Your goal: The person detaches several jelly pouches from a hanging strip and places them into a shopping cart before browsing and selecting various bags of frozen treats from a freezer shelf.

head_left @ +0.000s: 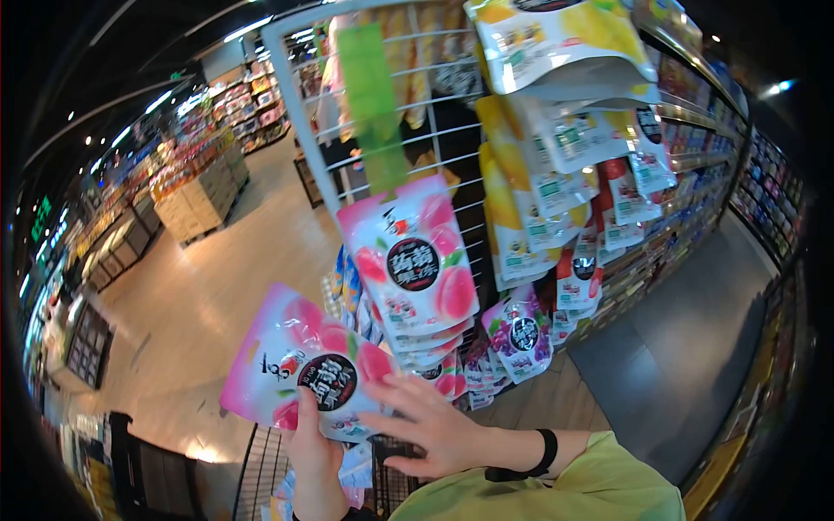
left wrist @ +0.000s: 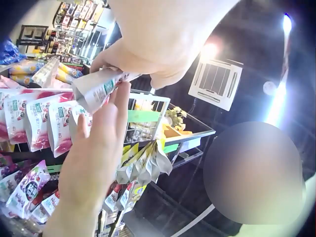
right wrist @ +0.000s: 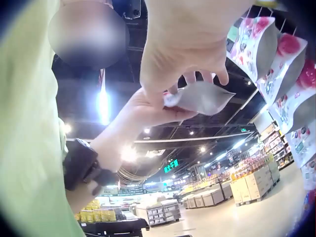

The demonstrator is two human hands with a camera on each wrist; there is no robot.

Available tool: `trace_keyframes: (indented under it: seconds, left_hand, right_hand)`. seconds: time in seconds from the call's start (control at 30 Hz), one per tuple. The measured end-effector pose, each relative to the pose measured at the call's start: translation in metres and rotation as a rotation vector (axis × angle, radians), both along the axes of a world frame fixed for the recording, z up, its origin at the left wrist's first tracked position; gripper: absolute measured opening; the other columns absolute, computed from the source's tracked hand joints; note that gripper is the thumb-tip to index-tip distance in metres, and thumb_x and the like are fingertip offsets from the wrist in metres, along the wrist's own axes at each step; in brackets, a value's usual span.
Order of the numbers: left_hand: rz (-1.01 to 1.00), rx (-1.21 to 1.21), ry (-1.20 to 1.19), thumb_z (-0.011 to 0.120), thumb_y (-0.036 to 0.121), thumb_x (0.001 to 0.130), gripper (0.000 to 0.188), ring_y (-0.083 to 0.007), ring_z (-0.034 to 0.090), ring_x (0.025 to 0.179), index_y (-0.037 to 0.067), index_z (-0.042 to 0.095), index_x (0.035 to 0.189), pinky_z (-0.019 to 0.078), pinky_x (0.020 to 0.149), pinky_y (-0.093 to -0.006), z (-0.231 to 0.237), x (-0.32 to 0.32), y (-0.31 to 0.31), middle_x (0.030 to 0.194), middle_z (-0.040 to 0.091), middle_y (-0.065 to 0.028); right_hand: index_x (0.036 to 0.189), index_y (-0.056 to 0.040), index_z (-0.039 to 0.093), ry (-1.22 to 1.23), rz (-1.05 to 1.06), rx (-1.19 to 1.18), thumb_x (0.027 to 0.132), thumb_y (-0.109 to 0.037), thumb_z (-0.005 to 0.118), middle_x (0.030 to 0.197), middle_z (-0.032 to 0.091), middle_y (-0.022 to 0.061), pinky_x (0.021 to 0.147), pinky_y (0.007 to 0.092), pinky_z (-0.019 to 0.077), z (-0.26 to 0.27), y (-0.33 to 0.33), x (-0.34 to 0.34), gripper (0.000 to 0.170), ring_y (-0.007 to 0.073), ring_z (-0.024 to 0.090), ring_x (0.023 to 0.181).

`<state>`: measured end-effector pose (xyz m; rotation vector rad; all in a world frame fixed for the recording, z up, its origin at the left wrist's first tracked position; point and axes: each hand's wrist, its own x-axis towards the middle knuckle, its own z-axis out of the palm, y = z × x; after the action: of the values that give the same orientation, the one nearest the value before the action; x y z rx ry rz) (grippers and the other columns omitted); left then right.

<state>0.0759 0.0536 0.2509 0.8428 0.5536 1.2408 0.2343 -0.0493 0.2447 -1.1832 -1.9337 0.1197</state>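
A pink-and-white pouch of peach konjac jelly (head_left: 291, 334) is tilted in front of me. My left hand (head_left: 314, 460) grips its lower edge, thumb across the front and the other fingers hidden behind. Over the pouch's lower right corner, my right hand (head_left: 439, 434) touches the front with extended fingers. In the right wrist view the pouch's grey base (right wrist: 206, 98) faces the camera, between both hands. Matching peach pouches (head_left: 417, 252) hang in a row on a white wire rack (head_left: 304, 122), just beyond the held one.
Yellow-and-white pouches (head_left: 573, 52) hang at upper right, with purple grape pouches (head_left: 521, 334) lower down. A dark wire cart (head_left: 261, 460) with packages in it stands beneath my hands. Stacked cartons (head_left: 195, 204) are across the aisle at left; long shelves run along the right.
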Motion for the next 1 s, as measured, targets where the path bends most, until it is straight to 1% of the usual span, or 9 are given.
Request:
trace_keyframes:
  seconds: [0.17,0.27,0.37,0.4,0.5,0.53,0.73,0.87,1.0]
  left_hand:
    - [-0.431,0.138,-0.052,0.055,0.011,0.091,0.040,-0.0230,0.058,0.105,0.002,0.042,0.128,0.0478,0.090,-0.0400,0.024,0.022,0.000,0.119,0.056,-0.0123]
    - [-0.549,0.101,0.063,0.057,0.013,0.090,0.040,-0.0223,0.060,0.103,0.001,0.045,0.126,0.0486,0.089,-0.0385,0.044,0.040,0.004,0.116,0.059,-0.0117]
    - [-0.654,0.154,0.173,0.060,0.014,0.089,0.035,-0.0198,0.061,0.099,0.000,0.052,0.120,0.0493,0.086,-0.0351,0.065,0.058,0.011,0.111,0.062,-0.0106]
    - [-0.682,0.155,0.198,0.062,0.018,0.088,0.031,-0.0162,0.061,0.097,0.000,0.057,0.113,0.0494,0.082,-0.0314,0.061,0.063,0.018,0.107,0.064,-0.0091]
    - [-0.659,0.235,0.388,0.059,0.021,0.090,0.029,-0.0118,0.059,0.088,-0.001,0.060,0.108,0.0457,0.082,-0.0260,0.068,0.075,0.033,0.090,0.065,-0.0026]
    - [-0.711,0.316,0.399,0.057,0.023,0.092,0.035,-0.0114,0.056,0.092,-0.002,0.055,0.117,0.0427,0.085,-0.0242,0.074,0.070,0.039,0.095,0.062,-0.0024]
    - [-0.418,0.662,0.334,0.041,0.032,0.098,0.050,-0.0173,0.047,0.118,0.003,0.033,0.138,0.0374,0.098,-0.0321,0.124,0.103,0.078,0.127,0.050,-0.0092]
    - [-0.380,0.568,0.245,0.035,0.043,0.098,0.056,-0.0205,0.046,0.120,0.001,0.038,0.135,0.0348,0.101,-0.0345,0.148,0.124,0.101,0.130,0.049,-0.0103]
    - [-0.517,0.358,0.074,0.039,0.058,0.090,0.066,-0.0213,0.051,0.114,0.005,0.047,0.129,0.0365,0.100,-0.0351,0.153,0.137,0.096,0.122,0.056,-0.0098]
  right_hand:
    - [0.143,0.0007,0.015,0.404,-0.336,0.045,0.077,-0.015,0.073,0.138,0.032,0.0254,0.106,0.0440,0.0285,-0.003,-0.020,0.025,0.089,0.0346,0.033,0.130]
    - [0.144,0.0040,-0.003,0.854,-0.080,0.047,0.079,-0.013,0.072,0.140,0.028,0.0244,0.105,0.0376,0.0312,-0.007,-0.028,0.021,0.101,0.0274,0.037,0.128]
    - [0.144,0.0043,-0.002,0.629,-0.192,0.108,0.079,-0.012,0.072,0.139,0.030,0.0265,0.103,0.0352,0.0329,-0.008,-0.034,0.029,0.099,0.0279,0.040,0.126]
    - [0.144,0.0031,0.014,0.514,-0.299,0.203,0.079,-0.014,0.072,0.135,0.038,0.0256,0.102,0.0344,0.0345,-0.001,-0.035,0.029,0.089,0.0269,0.043,0.123]
    - [0.139,0.0022,0.032,0.409,-0.295,0.060,0.078,-0.016,0.074,0.131,0.045,0.0225,0.101,0.0352,0.0355,0.020,-0.036,0.042,0.076,0.0266,0.046,0.121]
    - [0.135,0.0004,0.042,0.473,-0.295,0.073,0.078,-0.014,0.073,0.128,0.050,0.0189,0.099,0.0348,0.0369,0.025,-0.031,0.039,0.067,0.0258,0.047,0.119]
    - [0.138,0.0009,0.036,0.650,-0.243,0.118,0.079,-0.010,0.068,0.130,0.047,0.0159,0.100,0.0326,0.0343,0.037,-0.012,0.080,0.068,0.0219,0.046,0.118]
    - [0.140,0.0005,0.032,0.908,0.050,0.092,0.082,-0.008,0.066,0.136,0.043,0.0129,0.103,0.0320,0.0320,0.050,0.008,0.096,0.068,0.0191,0.043,0.122]
    - [0.141,-0.0007,0.032,0.833,0.068,0.136,0.082,-0.007,0.065,0.138,0.042,0.0128,0.104,0.0318,0.0310,0.070,0.024,0.106,0.068,0.0188,0.041,0.125]
